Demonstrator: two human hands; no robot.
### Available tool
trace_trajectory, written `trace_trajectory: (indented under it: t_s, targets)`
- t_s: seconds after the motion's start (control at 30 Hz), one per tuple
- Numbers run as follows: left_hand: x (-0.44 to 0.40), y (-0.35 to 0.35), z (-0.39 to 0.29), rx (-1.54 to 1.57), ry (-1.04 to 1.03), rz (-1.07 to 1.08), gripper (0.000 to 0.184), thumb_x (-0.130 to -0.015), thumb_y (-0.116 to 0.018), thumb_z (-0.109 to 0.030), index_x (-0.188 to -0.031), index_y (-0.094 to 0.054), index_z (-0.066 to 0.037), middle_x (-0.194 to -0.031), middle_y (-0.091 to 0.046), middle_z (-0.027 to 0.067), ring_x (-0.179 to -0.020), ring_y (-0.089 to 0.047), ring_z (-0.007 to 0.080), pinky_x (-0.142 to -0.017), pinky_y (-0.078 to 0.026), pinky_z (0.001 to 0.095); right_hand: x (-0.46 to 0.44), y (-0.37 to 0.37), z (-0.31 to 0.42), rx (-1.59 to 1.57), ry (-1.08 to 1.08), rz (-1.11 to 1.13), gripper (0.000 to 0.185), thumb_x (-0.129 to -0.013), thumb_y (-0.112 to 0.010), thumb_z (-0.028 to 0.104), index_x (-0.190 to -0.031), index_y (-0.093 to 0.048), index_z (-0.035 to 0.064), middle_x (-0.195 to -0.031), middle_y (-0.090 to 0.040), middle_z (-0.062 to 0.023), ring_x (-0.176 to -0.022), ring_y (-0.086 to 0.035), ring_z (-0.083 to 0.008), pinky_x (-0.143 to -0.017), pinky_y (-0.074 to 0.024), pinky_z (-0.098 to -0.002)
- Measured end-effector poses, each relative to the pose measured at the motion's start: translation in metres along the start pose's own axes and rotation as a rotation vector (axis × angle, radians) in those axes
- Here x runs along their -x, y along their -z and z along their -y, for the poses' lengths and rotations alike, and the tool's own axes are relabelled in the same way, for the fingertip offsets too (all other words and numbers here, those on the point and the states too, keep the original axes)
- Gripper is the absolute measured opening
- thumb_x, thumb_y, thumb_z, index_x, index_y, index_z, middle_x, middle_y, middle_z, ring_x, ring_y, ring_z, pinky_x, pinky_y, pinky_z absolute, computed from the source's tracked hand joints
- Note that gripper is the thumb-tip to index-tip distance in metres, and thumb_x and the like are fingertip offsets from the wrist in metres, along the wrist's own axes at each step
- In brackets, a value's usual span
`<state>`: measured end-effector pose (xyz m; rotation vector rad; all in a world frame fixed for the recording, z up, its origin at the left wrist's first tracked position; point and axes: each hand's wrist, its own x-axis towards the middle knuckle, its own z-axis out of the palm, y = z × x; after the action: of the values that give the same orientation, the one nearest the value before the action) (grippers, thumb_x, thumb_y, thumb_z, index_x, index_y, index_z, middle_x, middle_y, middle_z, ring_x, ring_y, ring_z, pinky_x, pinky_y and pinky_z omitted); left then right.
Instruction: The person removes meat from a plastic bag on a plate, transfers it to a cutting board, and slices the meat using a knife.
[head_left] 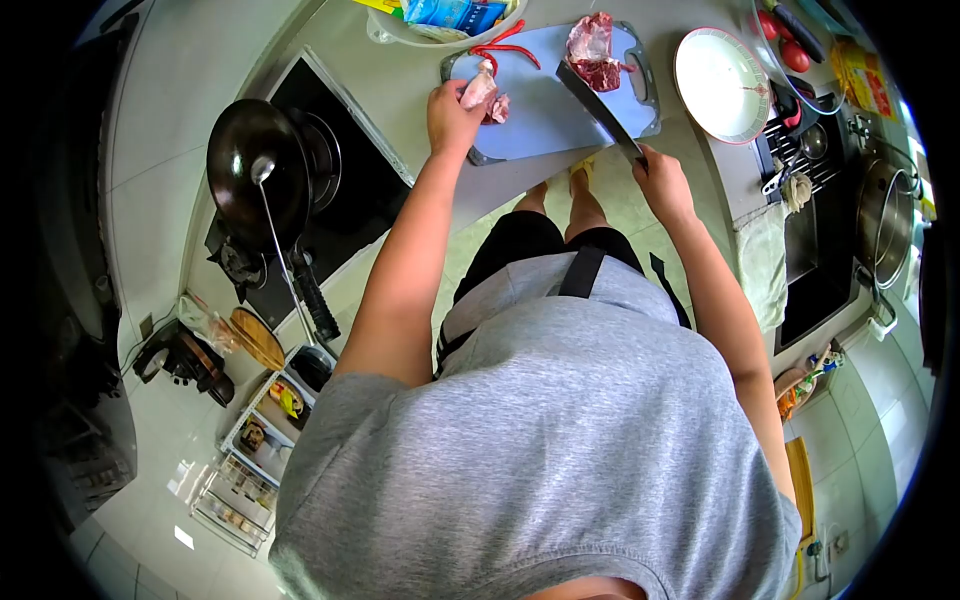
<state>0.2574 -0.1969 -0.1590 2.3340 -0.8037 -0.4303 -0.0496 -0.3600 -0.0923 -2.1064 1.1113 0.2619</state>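
Observation:
My left hand is closed on a pale pink piece of meat at the left side of the blue cutting board. A small scrap of meat lies just beside it. My right hand grips the handle of a dark-bladed kitchen knife, whose blade slants over the board's right half. Next to the blade tip sits a larger chunk of red meat with a whitish layer. Red chili peppers rest at the board's upper left edge.
Left of me, a black wok with a long-handled ladle stands on the stove. A white plate is right of the board, near a clear bowl with tomatoes. The sink lies farther right.

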Motion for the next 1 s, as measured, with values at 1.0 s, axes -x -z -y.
trace_trajectory:
  t_s: [1.0]
  targets:
    - [0.022,-0.039,-0.071,0.577,0.244,0.404,0.017,-0.088,-0.071,-0.014,-0.100,-0.072,-0.002,-0.081,-0.072,0.0076,-0.063,-0.066,0.0167,-0.057,-0.050,0.0324,0.012,0.013,0.002,-0.082,-0.079,0.095,0.033,-0.087,-0.057,0.014,-0.118,-0.066,0.0072,-0.092,-0.068,-0.0230,-0.089,-0.065,-0.0413,-0.078,-0.0516,-0.0483]
